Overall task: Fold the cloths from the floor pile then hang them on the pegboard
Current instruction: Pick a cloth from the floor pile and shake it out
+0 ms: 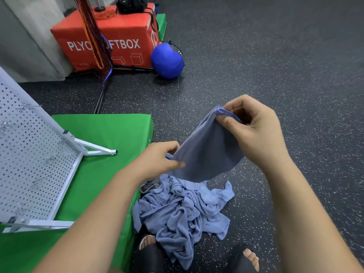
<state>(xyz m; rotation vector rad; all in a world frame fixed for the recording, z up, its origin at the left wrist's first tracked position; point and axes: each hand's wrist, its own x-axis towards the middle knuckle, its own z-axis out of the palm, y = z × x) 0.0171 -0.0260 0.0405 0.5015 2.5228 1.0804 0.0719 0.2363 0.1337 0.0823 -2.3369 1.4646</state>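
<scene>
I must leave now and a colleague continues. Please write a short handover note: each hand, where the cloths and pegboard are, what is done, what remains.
Left hand pinches the lower edge of the held cloth; right hand pinches its top corner.
The cloth hangs above the floor pile.
The pegboard stands on the green mat, to the left; no cloth on the part in view.
Done: nothing hung.
Left: fold this cloth, hang it, then the pile.

Head-worn camera, facing forward-down — close, wide-angle

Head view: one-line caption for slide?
Left hand and right hand hold a blue cloth over the floor pile; pegboard stands on the green mat.
</scene>
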